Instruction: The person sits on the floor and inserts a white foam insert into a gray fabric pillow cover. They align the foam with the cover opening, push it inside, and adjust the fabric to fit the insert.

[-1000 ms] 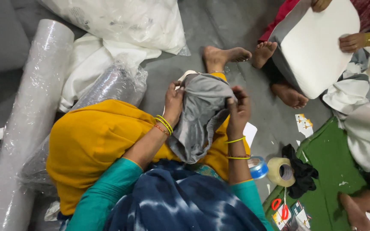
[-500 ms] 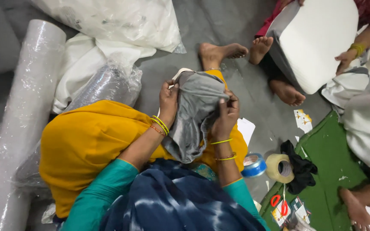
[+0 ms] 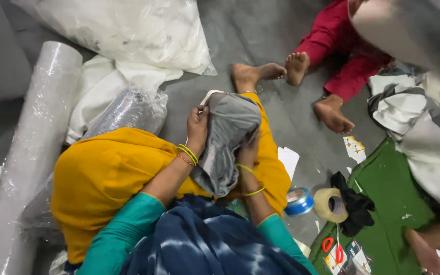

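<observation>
Fingers of the left hand (image 3: pixel 198 126) and right hand (image 3: pixel 249 150) are closed on the crumpled grey fabric piece (image 3: pixel 228 137) at frame centre, over the yellow-clad lap (image 3: pixel 103 178); handling seems underway, and a steady two-handed grip is judged needed next.

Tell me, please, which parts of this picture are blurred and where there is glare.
Head view: the grey garment in both hands is sharp; the pale object at the upper right is smeared by motion blur; the plastic roll and the white plastic bag show soft glare; light is even, with weak shadows on the grey floor.
</observation>
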